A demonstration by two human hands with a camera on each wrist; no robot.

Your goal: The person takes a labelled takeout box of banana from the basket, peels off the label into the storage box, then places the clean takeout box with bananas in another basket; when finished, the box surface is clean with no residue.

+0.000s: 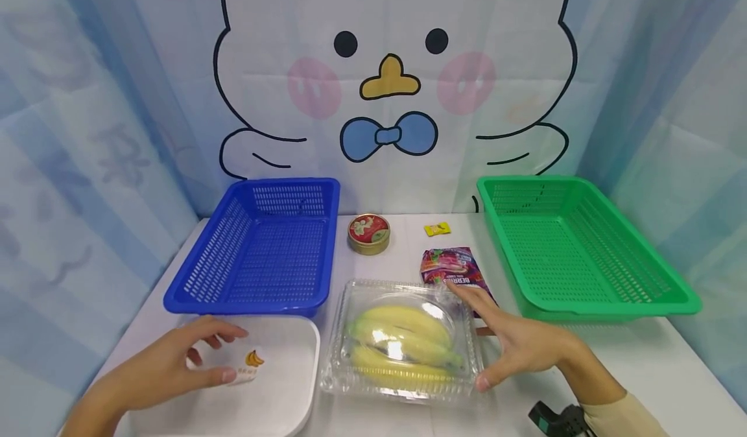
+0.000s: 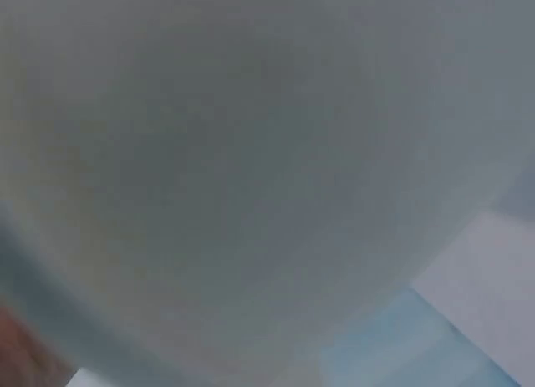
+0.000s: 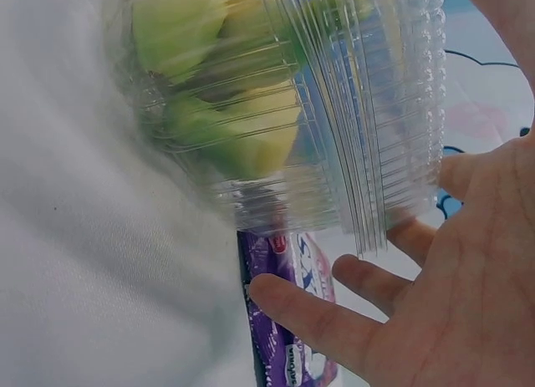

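Note:
A clear plastic clamshell box (image 1: 403,388) with yellow bananas (image 1: 403,333) inside stands closed at the table's front middle. My right hand (image 1: 519,343) spreads around its right side, thumb by the near corner and a finger by the far one; whether they touch it I cannot tell. In the right wrist view the fingers (image 3: 322,316) extend beside the box wall (image 3: 401,153). My left hand (image 1: 157,366) hovers over a white tray (image 1: 274,398), fingers loosely bent around nothing. Near its thumb is a small banana-printed label (image 1: 253,359). A blurred pale surface fills most of the left wrist view.
A blue basket (image 1: 274,310) stands behind the white tray, a green basket (image 1: 607,310) at the right. Between them are a round red-topped tin (image 1: 369,235), a small yellow packet (image 1: 437,229) and a purple berry packet (image 1: 452,265) behind the box.

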